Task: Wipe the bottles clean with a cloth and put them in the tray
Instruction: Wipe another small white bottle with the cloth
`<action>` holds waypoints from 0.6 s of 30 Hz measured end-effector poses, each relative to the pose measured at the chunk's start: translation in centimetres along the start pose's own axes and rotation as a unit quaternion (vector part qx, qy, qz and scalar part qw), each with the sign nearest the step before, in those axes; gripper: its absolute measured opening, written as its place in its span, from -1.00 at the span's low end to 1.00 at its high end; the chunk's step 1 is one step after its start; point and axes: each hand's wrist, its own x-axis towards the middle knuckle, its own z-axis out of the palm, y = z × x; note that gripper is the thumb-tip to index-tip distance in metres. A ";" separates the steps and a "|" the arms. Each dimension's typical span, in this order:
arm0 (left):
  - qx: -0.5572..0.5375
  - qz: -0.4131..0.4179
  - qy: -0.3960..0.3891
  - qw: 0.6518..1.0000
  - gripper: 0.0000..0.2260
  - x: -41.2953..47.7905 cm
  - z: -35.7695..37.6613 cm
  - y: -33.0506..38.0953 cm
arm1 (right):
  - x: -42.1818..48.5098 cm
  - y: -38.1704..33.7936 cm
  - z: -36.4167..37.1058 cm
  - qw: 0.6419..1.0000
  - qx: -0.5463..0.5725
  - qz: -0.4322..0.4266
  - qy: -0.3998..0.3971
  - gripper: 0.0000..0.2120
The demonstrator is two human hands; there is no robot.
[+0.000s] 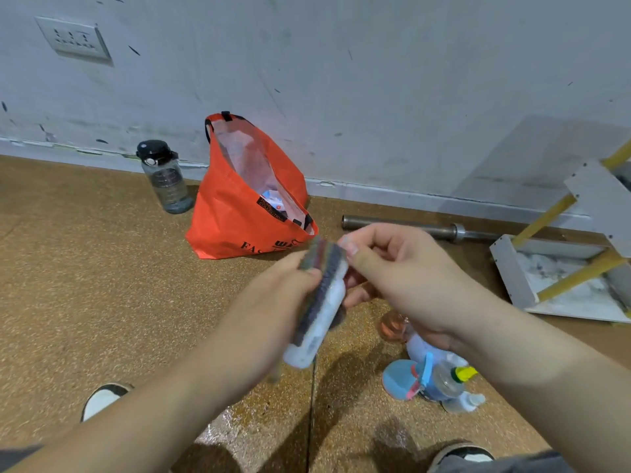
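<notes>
A small white bottle (pixel 316 322) is held tilted in mid-air above the floor. My right hand (pixel 403 278) grips its top end. My left hand (pixel 283 295) presses a striped multicoloured cloth (pixel 321 264) against the bottle's side; the image is blurred there. Below my right wrist, several more small bottles (pixel 440 373) lie in a heap on the floor, among them a blue one and a clear one with a yellow cap. No tray is plainly recognisable in the head view.
An orange shopping bag (pixel 239 213) stands open against the wall, with a dark water bottle (pixel 164 179) to its left. A metal bar (pixel 409 227) lies along the skirting. A white and yellow frame (pixel 563 268) lies at right. My shoes (pixel 102 399) show at the bottom.
</notes>
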 end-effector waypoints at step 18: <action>-0.104 -0.194 0.006 0.976 -0.68 5.2 0.6 -2.3 | -0.1 0.1 1.0 0.999 0.043 -0.012 0.013 -0.86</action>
